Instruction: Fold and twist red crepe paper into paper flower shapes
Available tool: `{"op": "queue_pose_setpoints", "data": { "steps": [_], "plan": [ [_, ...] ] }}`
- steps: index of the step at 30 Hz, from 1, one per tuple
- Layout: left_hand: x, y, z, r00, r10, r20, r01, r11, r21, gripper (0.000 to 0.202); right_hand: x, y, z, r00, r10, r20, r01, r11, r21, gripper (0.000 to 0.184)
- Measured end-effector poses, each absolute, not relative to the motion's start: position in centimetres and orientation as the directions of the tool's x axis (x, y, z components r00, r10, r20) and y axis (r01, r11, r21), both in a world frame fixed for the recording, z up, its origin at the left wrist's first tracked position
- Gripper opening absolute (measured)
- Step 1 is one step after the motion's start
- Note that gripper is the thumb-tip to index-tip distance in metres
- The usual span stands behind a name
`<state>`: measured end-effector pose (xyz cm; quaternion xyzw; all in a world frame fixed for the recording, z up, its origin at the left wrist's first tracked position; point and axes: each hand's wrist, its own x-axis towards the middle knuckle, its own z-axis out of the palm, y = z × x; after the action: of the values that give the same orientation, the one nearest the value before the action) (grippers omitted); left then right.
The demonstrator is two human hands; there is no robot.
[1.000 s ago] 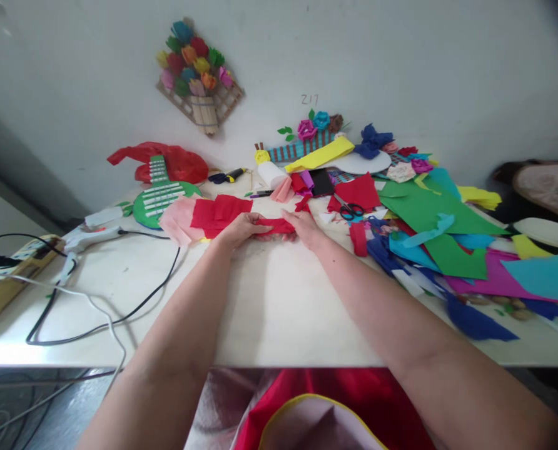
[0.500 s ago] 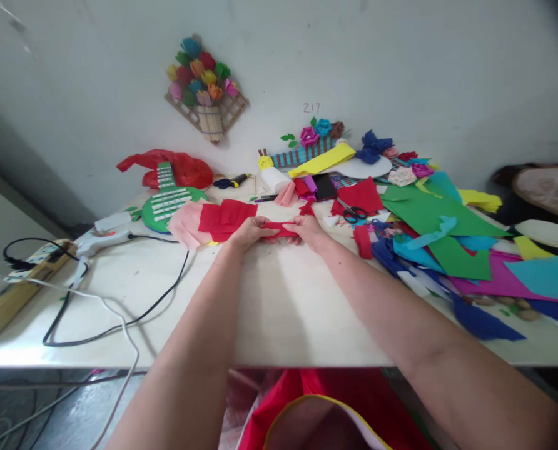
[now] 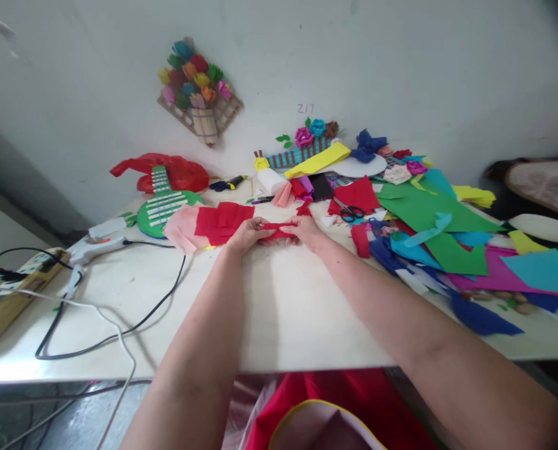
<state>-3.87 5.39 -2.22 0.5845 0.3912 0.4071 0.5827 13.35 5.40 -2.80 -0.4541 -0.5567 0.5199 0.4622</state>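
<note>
A small folded strip of red crepe paper [image 3: 275, 232] is stretched between my two hands, just above the table. My left hand [image 3: 248, 235] pinches its left end, thumb on top. At the other end my right hand [image 3: 306, 231] grips it the same way, the fingers partly hidden beneath. Left of my left hand lies a red crepe paper sheet [image 3: 221, 223], overlapping a pale pink sheet [image 3: 181, 228]. Beyond my right hand are a pair of scissors [image 3: 351, 212] on a red sheet and a short red strip [image 3: 360, 241].
A glue gun [image 3: 96, 250] with a black cable lies at left near a power strip [image 3: 20, 294]. Behind it rests a green guitar-shaped craft [image 3: 166, 209]. Coloured paper sheets [image 3: 457, 253] pile up at right. Pliers [image 3: 227, 183] lie at the back, before the wall.
The view has shifted slightly, so the things on the table sit a little further left. Both hands keep hold of the red paper strip, with little visible change in grip.
</note>
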Motion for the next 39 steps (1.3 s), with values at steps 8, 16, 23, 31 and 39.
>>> {"op": "queue_pose_setpoints", "data": {
  "steps": [8,16,23,31,39],
  "plan": [
    [-3.9,5.1,-1.9,0.369,0.929,0.025,-0.057,-0.005,0.998,0.033,13.5,5.1,-2.6,-0.180,0.983,0.044,-0.015,0.042,-0.999,0.016],
    [-4.4,5.1,-1.7,0.351,0.936,0.008,-0.074,0.019,0.997,0.030,13.7,5.2,-2.6,-0.193,0.980,0.057,-0.053,0.048,-0.997,0.017],
    [-4.6,5.2,-1.9,0.355,0.934,0.041,-0.140,0.010,0.990,0.027,13.7,5.5,-2.9,-0.210,0.975,0.075,-0.087,0.058,-0.995,0.020],
    [-5.0,5.3,-2.1,0.380,0.922,0.072,-0.259,0.032,0.965,0.022,13.9,5.6,-3.2,-0.287,0.949,0.128,-0.177,0.079,-0.981,0.025],
    [-5.1,5.1,-2.1,0.387,0.920,0.061,-0.280,0.054,0.959,0.014,13.9,5.6,-3.1,-0.309,0.939,0.154,-0.234,0.082,-0.969,0.024]
  ]
}}
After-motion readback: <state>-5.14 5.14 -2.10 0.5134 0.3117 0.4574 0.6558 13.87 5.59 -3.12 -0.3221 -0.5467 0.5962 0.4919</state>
